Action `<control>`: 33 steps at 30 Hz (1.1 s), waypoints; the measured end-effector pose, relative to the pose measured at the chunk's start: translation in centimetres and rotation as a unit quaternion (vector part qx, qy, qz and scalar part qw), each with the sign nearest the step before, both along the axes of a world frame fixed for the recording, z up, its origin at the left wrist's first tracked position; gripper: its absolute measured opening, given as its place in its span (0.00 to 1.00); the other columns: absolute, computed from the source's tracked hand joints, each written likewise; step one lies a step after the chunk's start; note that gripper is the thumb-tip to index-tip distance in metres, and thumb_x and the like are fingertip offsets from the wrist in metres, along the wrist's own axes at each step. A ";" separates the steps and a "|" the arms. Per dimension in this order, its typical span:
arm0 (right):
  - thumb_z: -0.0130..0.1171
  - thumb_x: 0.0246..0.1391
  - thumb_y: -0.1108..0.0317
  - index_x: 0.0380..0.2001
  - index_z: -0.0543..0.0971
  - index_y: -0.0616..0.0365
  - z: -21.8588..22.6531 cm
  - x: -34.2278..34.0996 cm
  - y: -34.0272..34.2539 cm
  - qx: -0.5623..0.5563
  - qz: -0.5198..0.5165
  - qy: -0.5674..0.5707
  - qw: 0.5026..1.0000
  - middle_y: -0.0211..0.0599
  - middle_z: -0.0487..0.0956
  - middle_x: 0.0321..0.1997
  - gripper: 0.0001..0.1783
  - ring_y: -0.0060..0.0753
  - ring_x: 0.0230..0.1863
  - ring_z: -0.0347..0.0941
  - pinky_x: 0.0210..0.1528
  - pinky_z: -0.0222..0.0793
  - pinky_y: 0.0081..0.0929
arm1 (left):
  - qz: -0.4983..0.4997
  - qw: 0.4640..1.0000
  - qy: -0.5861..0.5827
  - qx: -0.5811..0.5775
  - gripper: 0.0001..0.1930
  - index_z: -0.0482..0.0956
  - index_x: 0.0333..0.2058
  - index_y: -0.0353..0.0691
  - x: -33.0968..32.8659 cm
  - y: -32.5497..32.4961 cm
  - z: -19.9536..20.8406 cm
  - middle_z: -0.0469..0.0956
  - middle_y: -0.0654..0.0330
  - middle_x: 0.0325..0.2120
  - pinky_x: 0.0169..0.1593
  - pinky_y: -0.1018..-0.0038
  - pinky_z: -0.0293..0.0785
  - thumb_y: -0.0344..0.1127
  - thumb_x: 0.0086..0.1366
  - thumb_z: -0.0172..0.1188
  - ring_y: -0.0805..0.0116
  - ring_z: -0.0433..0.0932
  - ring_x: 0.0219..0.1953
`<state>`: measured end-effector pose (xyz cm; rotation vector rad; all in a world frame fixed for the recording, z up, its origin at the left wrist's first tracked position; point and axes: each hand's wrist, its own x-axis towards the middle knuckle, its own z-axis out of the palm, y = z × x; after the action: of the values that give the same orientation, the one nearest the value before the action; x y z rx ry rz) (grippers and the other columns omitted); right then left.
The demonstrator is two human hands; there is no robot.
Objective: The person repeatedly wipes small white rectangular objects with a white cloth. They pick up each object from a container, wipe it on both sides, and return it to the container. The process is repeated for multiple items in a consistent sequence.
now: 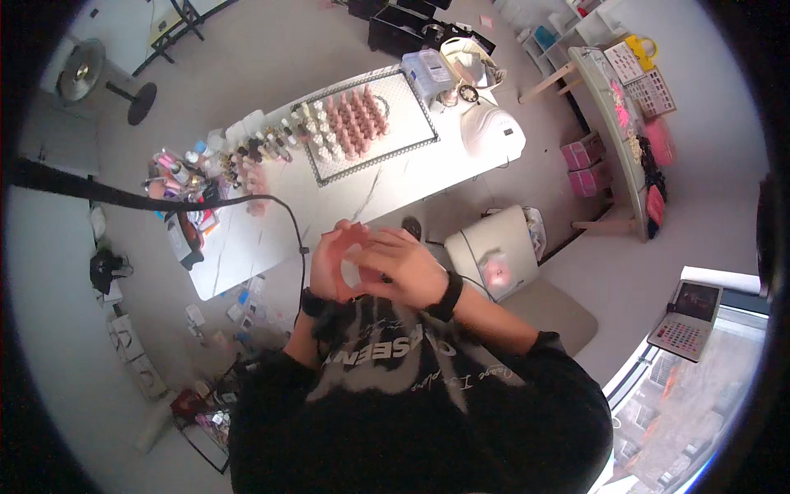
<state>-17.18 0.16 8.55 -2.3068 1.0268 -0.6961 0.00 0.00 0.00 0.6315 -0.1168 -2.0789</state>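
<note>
Close in front of my chest, at the table's near edge, my two hands meet around a small pink-and-white rounded thing [351, 270] whose kind I cannot make out. My left hand [327, 262] wraps its left side, with thumb and fingers curled around it. From the right, my right hand [405, 265] bends its fingers over the top and onto the same thing. Both hands hide much of it. Each wrist wears a black band.
On the white marble-look table [346, 193] stands a bordered tray [411, 148] with rows of pink and white bottles. Polish bottles and tools [185, 169] crowd its left end; a white nail lamp [492, 133] sits right. A cream chair [494, 239] is at right. A black cable [280, 200] crosses the view.
</note>
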 end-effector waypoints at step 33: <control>0.50 0.52 0.53 0.41 0.82 0.45 -26.6 -33.2 -45.4 0.249 -0.306 0.199 0.897 0.44 0.79 0.45 0.18 0.50 0.45 0.76 0.50 0.70 0.42 | 0.155 0.954 0.109 0.234 0.12 0.69 0.46 0.48 -18.1 -18.4 -4.1 0.68 0.63 0.31 0.40 0.72 0.66 0.38 0.64 0.49 0.70 0.67 0.30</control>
<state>-50.41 -45.23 -18.09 -1.6923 1.9077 -0.1225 -18.06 -18.38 -4.07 0.6462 0.5824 -1.8575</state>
